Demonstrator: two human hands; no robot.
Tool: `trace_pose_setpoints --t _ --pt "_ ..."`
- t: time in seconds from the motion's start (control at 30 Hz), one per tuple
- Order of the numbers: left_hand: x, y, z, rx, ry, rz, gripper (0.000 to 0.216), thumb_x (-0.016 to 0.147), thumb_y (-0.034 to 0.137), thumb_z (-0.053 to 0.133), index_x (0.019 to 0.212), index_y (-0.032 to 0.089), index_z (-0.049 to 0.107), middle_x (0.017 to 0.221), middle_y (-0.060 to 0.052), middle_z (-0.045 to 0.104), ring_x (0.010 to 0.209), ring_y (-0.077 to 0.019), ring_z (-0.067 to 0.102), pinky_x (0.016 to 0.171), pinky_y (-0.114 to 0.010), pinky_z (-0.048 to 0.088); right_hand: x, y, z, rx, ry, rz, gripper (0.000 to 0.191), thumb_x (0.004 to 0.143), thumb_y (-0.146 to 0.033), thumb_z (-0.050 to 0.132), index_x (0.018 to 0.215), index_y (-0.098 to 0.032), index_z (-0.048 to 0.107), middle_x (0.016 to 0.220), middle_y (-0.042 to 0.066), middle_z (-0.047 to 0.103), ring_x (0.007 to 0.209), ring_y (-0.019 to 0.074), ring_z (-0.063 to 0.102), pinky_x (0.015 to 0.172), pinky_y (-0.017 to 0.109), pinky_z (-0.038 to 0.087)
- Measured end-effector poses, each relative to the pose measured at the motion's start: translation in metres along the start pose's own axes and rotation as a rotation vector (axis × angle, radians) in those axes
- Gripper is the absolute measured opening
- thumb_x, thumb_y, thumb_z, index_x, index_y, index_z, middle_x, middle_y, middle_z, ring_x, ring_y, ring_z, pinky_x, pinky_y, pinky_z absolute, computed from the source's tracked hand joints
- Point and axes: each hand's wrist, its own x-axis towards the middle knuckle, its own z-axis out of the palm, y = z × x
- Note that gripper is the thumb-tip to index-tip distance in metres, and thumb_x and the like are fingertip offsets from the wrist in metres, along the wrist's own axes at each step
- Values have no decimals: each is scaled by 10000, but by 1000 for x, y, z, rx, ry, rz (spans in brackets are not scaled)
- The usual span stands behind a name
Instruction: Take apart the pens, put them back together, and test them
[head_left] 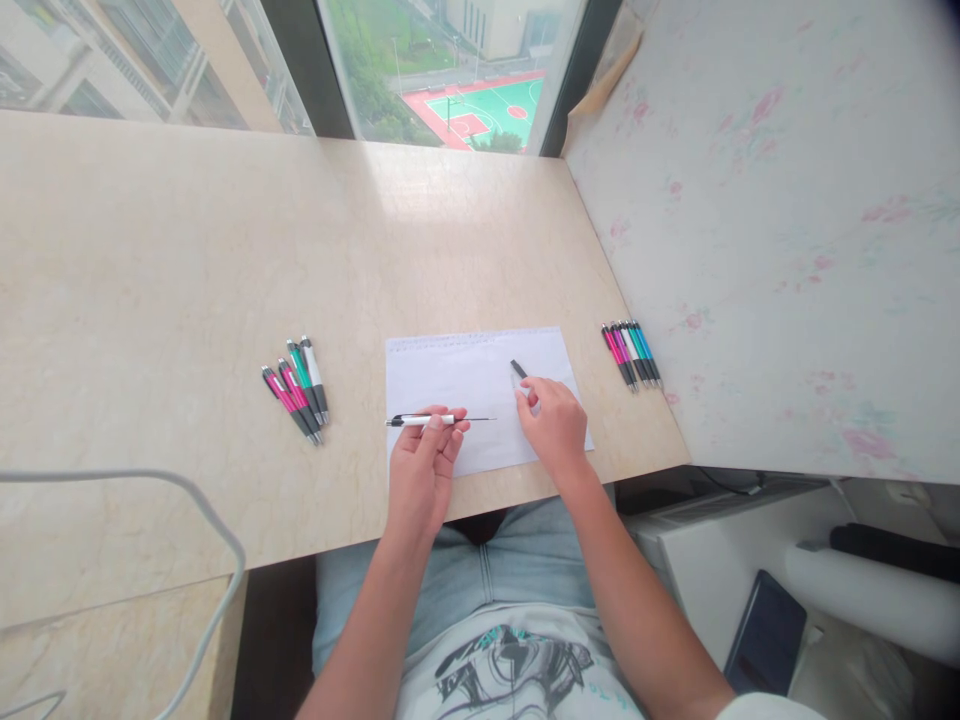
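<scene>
Over paper [480,375], white pen [420,421] level crosswise, refill [480,419] pointing right

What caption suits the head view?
Left hand holding a white pen, its thin refill exposed, right hand a dark-tipped piece, over paper, between left pen group and right pen group.

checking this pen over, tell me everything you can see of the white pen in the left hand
The white pen has a smooth, plastic-looking white barrel with a black clip near its rear end. Its front grip is off, leaving a thin, dark refill sticking out bare. The left hand holds it around the barrel, roughly level across the picture, over the paper, with the refill pointing towards the right hand. Any print on the barrel is too small to tell.
</scene>
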Motion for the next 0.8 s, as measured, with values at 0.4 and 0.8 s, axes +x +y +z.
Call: trace_pose_setpoints --t 0.4,0.8 --pt "-9 0 6 178 -130 -34 266 774 340 756 945 155 671 931 -83 735 792 -137 694 787 -258 539 -24 -23 -38 502 -296 -144 137 925 -251 549 939 -228 684 879 37 679 822 169 619 652 274 500" --pt "-13 2 8 276 -148 -29 261 796 358 728 950 155 673 931 -94 736 793 -151 687 790 -280 522 -25 -19 -38 371 -339 -241 118 923 -230 583 892 -238 696 867 21 681 853 174 614 739 288 481"
